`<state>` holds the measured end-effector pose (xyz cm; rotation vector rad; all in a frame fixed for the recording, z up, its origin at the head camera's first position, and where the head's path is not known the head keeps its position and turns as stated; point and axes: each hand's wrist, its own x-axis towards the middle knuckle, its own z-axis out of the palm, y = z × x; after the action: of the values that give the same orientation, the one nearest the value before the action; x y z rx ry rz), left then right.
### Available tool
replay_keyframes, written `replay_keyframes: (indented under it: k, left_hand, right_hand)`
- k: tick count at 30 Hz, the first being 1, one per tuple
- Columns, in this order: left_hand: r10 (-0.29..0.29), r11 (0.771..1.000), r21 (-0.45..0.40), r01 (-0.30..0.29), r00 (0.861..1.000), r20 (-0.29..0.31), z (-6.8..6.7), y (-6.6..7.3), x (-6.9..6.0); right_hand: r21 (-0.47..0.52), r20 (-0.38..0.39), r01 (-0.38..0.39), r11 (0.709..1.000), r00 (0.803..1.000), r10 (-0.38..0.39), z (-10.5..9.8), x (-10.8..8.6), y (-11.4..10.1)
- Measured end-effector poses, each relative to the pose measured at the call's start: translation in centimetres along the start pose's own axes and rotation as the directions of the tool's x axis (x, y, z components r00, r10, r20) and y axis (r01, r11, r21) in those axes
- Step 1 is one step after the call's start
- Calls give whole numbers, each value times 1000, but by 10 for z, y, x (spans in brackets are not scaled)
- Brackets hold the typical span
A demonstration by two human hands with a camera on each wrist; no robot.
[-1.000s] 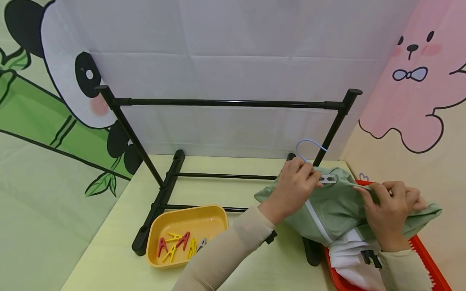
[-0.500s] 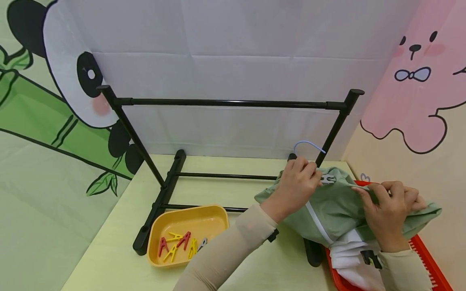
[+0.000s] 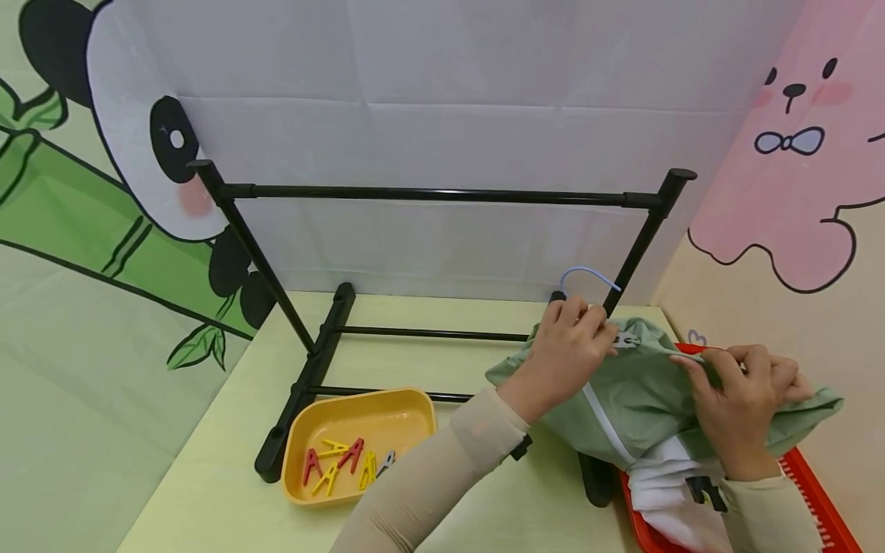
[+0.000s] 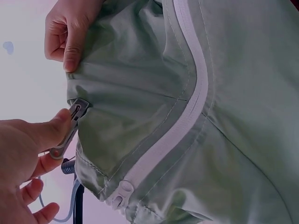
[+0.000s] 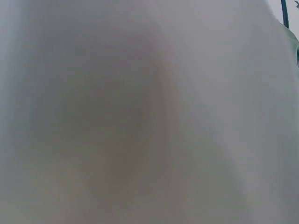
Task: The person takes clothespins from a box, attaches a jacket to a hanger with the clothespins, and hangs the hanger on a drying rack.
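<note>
A green garment with a white zipper (image 4: 198, 79) is held up on the right side of the head view. My left hand (image 3: 563, 353) pinches a grey clothespin (image 4: 70, 130), whose tip sits on the garment's top edge in the left wrist view. Farther along that edge, my right hand (image 3: 743, 407) pinches the green cloth (image 3: 636, 399) between thumb and fingers. A thin blue hook (image 3: 588, 270), like a hanger's, rises behind the left hand; whatever it joins is hidden by the cloth. Blurred pale fabric (image 5: 140, 116) fills most of the right wrist view.
A black rack (image 3: 442, 195) stands on the pale yellow table (image 3: 228, 476). In front of its left side is a yellow tray (image 3: 408, 415) with several red, yellow and grey clothespins. White cloth (image 3: 667, 491) lies in a red basket (image 3: 819, 491) beneath the garment.
The head view has drifted slightly, shifting the scene a little to the right. Both hands keep the same hold on the clothespin and the green garment.
</note>
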<state>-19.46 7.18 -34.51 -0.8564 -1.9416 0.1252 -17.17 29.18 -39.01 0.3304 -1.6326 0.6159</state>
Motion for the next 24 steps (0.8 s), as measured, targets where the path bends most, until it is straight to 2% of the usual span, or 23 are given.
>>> replay_keyframes:
  k: [9, 24]
  left_hand:
    - [-13, 999, -50, 12, 1000, -22, 2, 0, -1]
    - [-9, 1000, -20, 8, 997, -79, 3, -1, -6]
  right_hand:
    - [-11, -13, -3, 1000, 1000, 3, -1, -2, 4]
    - [3, 2, -12, 1000, 1000, 12, -2, -5, 9]
